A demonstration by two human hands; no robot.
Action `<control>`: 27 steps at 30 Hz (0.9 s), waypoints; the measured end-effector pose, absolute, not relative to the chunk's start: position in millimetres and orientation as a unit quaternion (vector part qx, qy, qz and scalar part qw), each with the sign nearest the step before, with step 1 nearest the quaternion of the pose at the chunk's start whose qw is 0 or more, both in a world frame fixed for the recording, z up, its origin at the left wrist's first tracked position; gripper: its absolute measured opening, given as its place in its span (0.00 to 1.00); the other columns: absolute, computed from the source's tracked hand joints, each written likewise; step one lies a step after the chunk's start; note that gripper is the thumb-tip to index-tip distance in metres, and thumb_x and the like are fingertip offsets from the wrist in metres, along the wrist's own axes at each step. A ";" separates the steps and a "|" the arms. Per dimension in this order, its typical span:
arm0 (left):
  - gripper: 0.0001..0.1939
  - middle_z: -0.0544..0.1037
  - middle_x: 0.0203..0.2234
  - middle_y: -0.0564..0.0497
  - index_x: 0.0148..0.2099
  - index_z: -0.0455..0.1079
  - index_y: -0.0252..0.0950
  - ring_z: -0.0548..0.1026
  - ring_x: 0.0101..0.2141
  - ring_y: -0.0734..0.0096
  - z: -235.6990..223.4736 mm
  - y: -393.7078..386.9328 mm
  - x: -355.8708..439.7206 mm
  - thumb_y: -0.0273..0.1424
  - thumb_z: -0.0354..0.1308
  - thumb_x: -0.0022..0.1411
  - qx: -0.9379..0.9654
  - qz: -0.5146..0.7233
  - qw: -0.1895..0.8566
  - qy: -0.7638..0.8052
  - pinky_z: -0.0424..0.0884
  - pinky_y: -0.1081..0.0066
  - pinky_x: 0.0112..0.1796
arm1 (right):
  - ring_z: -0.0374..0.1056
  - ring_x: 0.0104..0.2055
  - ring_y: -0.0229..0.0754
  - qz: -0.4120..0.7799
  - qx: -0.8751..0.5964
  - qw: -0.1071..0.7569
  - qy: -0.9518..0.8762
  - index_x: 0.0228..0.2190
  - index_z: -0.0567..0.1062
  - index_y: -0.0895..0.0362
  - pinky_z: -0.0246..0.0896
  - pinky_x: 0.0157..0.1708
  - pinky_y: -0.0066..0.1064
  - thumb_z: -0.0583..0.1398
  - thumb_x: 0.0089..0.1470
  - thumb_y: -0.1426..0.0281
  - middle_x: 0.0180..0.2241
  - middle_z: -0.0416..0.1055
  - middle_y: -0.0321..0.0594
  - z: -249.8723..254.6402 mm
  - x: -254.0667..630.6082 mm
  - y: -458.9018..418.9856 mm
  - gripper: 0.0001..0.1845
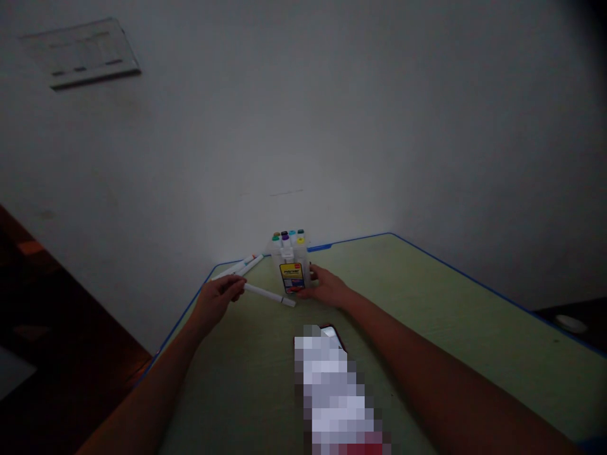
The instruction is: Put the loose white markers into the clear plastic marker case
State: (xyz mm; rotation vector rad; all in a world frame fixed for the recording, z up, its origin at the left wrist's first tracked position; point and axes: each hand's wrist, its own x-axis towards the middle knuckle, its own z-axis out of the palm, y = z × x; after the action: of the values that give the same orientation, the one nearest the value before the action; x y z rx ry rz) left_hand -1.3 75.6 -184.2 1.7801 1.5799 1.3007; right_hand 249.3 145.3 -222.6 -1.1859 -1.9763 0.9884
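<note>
My left hand [222, 297] pinches one end of a white marker pen [268, 295], whose other end slants down toward the front of a clear marker case [289, 260]. The case stands upright by the wall, with a yellow and blue label and several markers with coloured caps poking out of its top. Around the lower right side of the case my right hand [327, 285] is closed, its fingertips partly hidden behind and in front of it. Loose white markers [251, 264] lie on the table behind my left hand.
The green table [427, 297] has a blue edge and meets the wall at the back. A phone [332, 335], mostly blurred out by pixel blocks, lies on the near middle of the table. A framed panel [90, 57] hangs on the wall at upper left.
</note>
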 end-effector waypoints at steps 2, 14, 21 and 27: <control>0.17 0.68 0.18 0.54 0.32 0.71 0.32 0.64 0.21 0.74 -182.1 75.4 -3.2 0.42 0.58 0.48 0.627 0.487 0.202 0.574 0.61 0.74 0.25 | 0.66 0.46 0.48 0.372 -0.452 0.310 -0.749 0.48 0.66 0.53 0.61 0.44 0.39 0.67 0.35 0.62 0.45 0.70 0.41 -222.6 249.6 145.2 0.36; 0.15 0.65 0.16 0.55 0.31 0.69 0.32 0.63 0.20 0.75 -181.7 75.6 -6.3 0.41 0.56 0.50 0.618 0.515 0.180 0.566 0.60 0.73 0.24 | 0.66 0.47 0.49 0.370 -0.457 0.307 -0.748 0.48 0.65 0.53 0.60 0.45 0.40 0.67 0.35 0.62 0.45 0.69 0.42 -224.1 248.6 146.4 0.36; 0.15 0.68 0.18 0.54 0.32 0.71 0.32 0.64 0.21 0.75 -183.8 74.8 2.3 0.40 0.58 0.48 0.647 0.458 0.211 0.573 0.61 0.73 0.24 | 0.66 0.46 0.48 0.385 -0.438 0.317 -0.748 0.47 0.66 0.53 0.60 0.46 0.40 0.67 0.34 0.63 0.44 0.70 0.41 -226.1 248.6 147.9 0.35; 0.14 0.66 0.17 0.55 0.31 0.71 0.32 0.63 0.21 0.76 -179.8 74.4 -5.1 0.40 0.57 0.50 0.628 0.508 0.170 0.565 0.59 0.74 0.24 | 0.67 0.45 0.47 0.394 -0.434 0.321 -0.744 0.46 0.66 0.53 0.61 0.45 0.39 0.67 0.34 0.63 0.44 0.70 0.41 -228.8 248.8 150.0 0.35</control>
State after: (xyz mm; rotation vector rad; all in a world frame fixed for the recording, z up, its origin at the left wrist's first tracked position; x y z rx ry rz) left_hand -5.1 74.4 -179.8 1.7832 1.6042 1.4429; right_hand 248.8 150.0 -228.8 -1.1391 -1.9550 1.0342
